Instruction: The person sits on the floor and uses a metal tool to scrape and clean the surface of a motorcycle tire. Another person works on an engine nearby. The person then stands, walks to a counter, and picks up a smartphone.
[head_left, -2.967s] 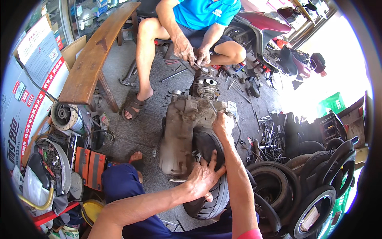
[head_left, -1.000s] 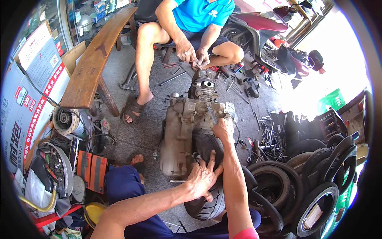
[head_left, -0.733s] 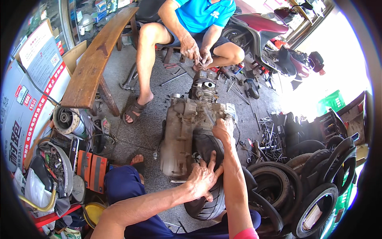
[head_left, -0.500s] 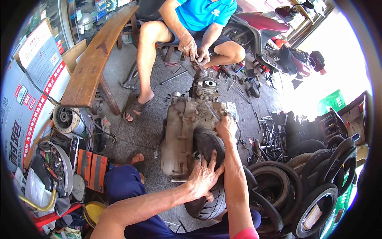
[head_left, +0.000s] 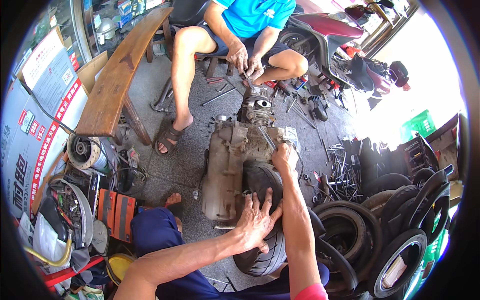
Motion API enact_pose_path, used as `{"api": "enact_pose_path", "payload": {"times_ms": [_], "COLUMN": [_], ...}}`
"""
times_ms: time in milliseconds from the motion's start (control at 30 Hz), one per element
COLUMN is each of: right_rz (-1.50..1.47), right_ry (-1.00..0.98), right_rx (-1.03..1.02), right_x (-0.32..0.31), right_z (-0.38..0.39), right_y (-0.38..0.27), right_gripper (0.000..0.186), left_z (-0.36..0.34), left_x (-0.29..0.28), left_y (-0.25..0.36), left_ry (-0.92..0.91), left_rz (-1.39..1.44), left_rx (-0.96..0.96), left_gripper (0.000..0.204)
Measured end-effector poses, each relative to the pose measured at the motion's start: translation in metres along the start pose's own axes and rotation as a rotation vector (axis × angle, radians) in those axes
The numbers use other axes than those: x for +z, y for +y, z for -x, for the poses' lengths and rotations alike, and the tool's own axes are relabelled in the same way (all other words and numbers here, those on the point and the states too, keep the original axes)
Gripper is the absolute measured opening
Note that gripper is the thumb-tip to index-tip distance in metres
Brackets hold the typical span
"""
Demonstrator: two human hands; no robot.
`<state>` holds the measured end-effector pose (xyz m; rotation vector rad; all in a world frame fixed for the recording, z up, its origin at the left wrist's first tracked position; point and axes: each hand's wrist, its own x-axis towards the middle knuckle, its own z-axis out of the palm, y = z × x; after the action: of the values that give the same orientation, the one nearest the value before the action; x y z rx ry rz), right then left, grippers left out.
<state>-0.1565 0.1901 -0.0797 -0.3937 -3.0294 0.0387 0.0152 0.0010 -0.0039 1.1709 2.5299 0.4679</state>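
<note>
A scooter engine (head_left: 223, 170) with its rear wheel and black tyre (head_left: 261, 262) stands on the floor in front of me. My left hand (head_left: 257, 220) lies spread on the tyre, fingers apart. Closed around a slim silver metal tool (head_left: 267, 137), my right hand (head_left: 285, 159) is at the engine's right side; the tool's shaft points up and left toward the finned cylinder (head_left: 256, 117). My fingers hide its handle, so its exact kind does not show. Across from me, a seated person in a blue shirt (head_left: 260, 20) works with both hands (head_left: 247, 65) at the engine's far end.
A wooden bench (head_left: 125, 70) stands at the left, beside a large printed carton (head_left: 30, 145). Old tyres (head_left: 345, 230) are piled at the right, near scattered metal tools (head_left: 337, 177). A hammer (head_left: 162, 100) lies by the person's foot. Behind is a red scooter (head_left: 330, 30).
Almost nothing differs. My right hand has shifted very slightly with the metal tool, and my left hand stays spread on the tyre.
</note>
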Motion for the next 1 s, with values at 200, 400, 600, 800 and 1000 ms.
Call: {"api": "enact_pose_path", "payload": {"times_ms": [200, 400, 600, 800, 1000], "right_rz": [0.08, -0.031, 0.046, -0.108, 0.119], "right_ry": [-0.049, -0.011, -0.12, -0.074, 0.138], "right_rx": [-0.156, -0.133, -0.22, -0.299, -0.352], "right_x": [0.008, -0.009, -0.007, -0.017, -0.051], "right_z": [-0.004, 0.004, 0.001, 0.014, 0.047], "right_y": [-0.001, 0.0, -0.03, -0.023, -0.037], "right_gripper": [0.017, 0.012, 0.016, 0.018, 0.013], "left_z": [0.001, -0.001, 0.001, 0.003, -0.002], "left_x": [-0.001, -0.002, -0.002, -0.002, 0.001], "left_y": [-0.001, 0.0, -0.002, -0.004, -0.002], "left_ry": [0.031, -0.003, -0.009, -0.018, 0.052], "left_rz": [0.021, 0.005, 0.021, -0.056, -0.076], "left_rx": [0.014, 0.012, -0.01, -0.033, 0.091], "left_gripper": [0.143, 0.143, 0.143, 0.143, 0.14]}}
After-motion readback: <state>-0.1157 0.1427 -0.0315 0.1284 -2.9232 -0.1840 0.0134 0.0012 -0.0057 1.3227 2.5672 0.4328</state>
